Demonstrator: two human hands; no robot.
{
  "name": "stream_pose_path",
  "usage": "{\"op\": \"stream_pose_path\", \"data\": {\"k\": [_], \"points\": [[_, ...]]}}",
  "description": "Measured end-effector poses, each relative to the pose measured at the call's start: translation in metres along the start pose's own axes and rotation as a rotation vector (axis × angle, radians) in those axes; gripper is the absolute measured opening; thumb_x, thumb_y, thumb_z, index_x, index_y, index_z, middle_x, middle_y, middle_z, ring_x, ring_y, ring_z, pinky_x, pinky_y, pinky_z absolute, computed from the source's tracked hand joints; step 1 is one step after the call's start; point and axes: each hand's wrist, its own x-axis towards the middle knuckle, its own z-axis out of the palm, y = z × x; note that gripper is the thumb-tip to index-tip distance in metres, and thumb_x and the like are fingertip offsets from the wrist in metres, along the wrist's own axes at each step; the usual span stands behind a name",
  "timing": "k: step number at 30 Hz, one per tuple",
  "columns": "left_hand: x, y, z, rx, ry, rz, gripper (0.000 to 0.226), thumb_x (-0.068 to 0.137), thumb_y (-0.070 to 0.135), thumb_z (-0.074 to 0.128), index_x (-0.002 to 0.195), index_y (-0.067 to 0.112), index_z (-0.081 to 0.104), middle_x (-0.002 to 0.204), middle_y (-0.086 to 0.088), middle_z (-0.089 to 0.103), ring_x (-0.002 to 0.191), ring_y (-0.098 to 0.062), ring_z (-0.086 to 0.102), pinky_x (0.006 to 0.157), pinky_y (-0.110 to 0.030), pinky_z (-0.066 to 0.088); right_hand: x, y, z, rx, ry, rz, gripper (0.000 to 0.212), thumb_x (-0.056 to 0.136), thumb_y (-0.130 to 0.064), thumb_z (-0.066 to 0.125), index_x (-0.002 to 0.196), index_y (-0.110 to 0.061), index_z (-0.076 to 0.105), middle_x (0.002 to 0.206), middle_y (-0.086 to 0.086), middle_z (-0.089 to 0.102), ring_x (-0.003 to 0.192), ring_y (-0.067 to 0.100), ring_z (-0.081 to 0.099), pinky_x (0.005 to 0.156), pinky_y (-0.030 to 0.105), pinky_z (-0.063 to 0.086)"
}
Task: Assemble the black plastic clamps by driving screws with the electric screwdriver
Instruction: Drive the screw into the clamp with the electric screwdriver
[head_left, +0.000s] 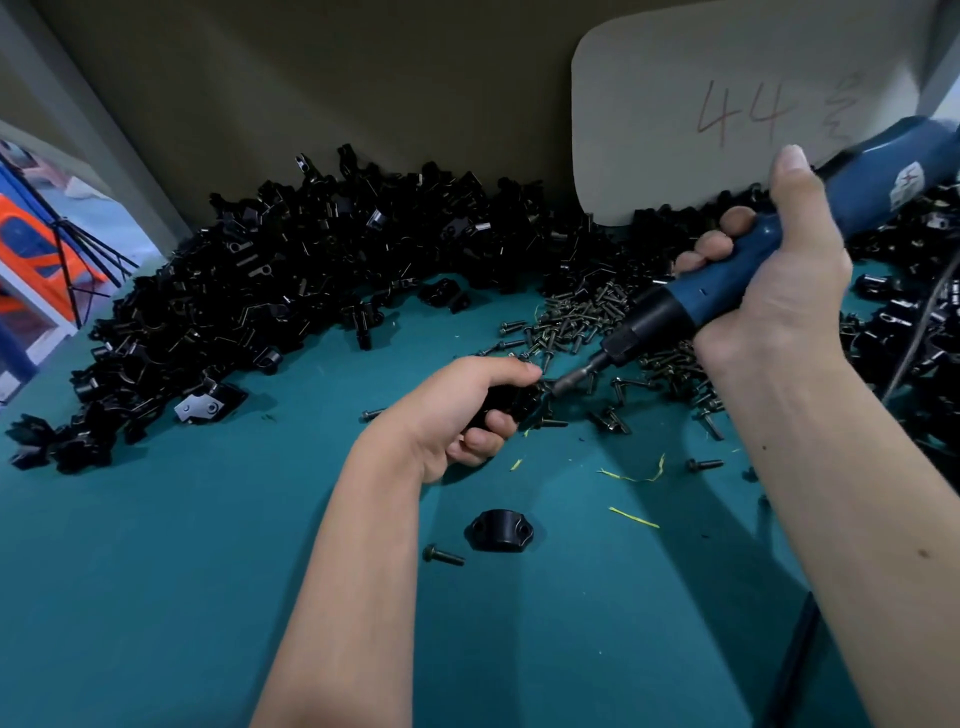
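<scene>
The left hand (462, 410) grips a black clamp (511, 400) on the bench (208, 571), & the screwdriver (727, 291), gripped by the right hand (789, 270), slants down-left from the upper right, tip at the clamp's right side

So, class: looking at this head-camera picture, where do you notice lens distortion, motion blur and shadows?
Head view: the wide lens bends the grey post at the left edge; the rear of the blue electric screwdriver, held in the right hand, smears with motion blur; both forearms cast soft shadows on the teal table; the left hand and its black clamp look sharp.
</scene>
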Motion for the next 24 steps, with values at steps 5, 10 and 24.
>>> {"op": "stream_pose_path", "data": {"k": [5, 10, 24], "points": [[0.0006, 0.0002, 0.0004, 0.023, -0.009, 0.003, 0.015, 0.097, 0.035, 0.06, 0.087, 0.024, 0.057, 0.057, 0.006, 0.037, 0.036, -0.003, 0.026, 0.03, -0.013, 0.016, 0.001, -0.0034, 0.0012, 0.002, -0.007, -0.006, 0.034, 0.095, -0.023, 0.068, 0.115, -0.014, 0.042, 0.068, 0.0, 0.05, 0.051, 0.014, 0.045, 0.052, 0.027, 0.042], [0.0015, -0.0008, -0.0012, 0.056, -0.025, 0.036, 0.015, 0.098, 0.035, 0.063, 0.09, 0.025, 0.055, 0.057, 0.005, 0.039, 0.036, -0.003, 0.024, 0.031, -0.012, 0.017, 0.0, -0.0021, 0.0023, 0.0, -0.029, -0.005, 0.027, 0.096, -0.021, 0.065, 0.108, -0.014, 0.041, 0.067, -0.001, 0.048, 0.05, 0.014, 0.043, 0.052, 0.027, 0.04], [0.0006, -0.0014, 0.0033, 0.094, -0.007, 0.089, 0.017, 0.095, 0.041, 0.067, 0.087, 0.027, 0.062, 0.055, 0.006, 0.041, 0.036, -0.003, 0.023, 0.032, -0.011, 0.017, 0.0001, -0.0003, 0.0015, -0.021, -0.061, -0.05, 0.018, 0.09, -0.011, 0.057, 0.091, -0.015, 0.039, 0.064, -0.001, 0.043, 0.05, 0.015, 0.038, 0.052, 0.027, 0.038]]}}
